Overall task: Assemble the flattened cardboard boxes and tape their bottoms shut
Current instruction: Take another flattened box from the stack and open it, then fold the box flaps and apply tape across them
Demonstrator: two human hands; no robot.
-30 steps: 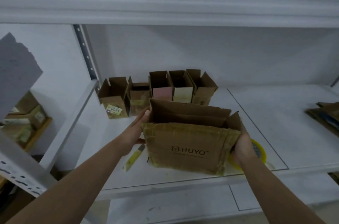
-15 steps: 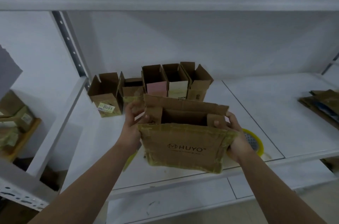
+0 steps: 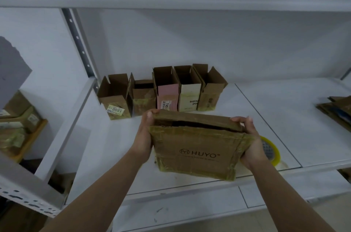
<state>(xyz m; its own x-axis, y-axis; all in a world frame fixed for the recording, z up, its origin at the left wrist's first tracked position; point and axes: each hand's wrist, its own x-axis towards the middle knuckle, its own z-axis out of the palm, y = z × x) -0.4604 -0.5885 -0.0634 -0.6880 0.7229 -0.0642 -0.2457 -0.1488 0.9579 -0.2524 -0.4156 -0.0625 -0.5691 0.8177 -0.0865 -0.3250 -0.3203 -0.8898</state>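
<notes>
- Left hand (image 3: 144,136) and right hand (image 3: 250,142): fingers curled over the flaps of the box (image 3: 197,148), gripping its two sides.
- Box: above the shelf (image 3: 284,110) front edge, at 6 o'clock from five open boxes (image 3: 163,89).
- Tape roll (image 3: 271,150): at 3 o'clock, just beside the right hand.

one head-worn wide-angle view — looking forward and down, close over the white shelf (image 3: 284,117) at arm's reach.

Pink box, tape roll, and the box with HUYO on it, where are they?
pink box (image 3: 167,96), head view, on its pink front face.
tape roll (image 3: 273,150), head view, on its yellow rim.
HUYO box (image 3: 197,148), head view, on its printed face.
</notes>
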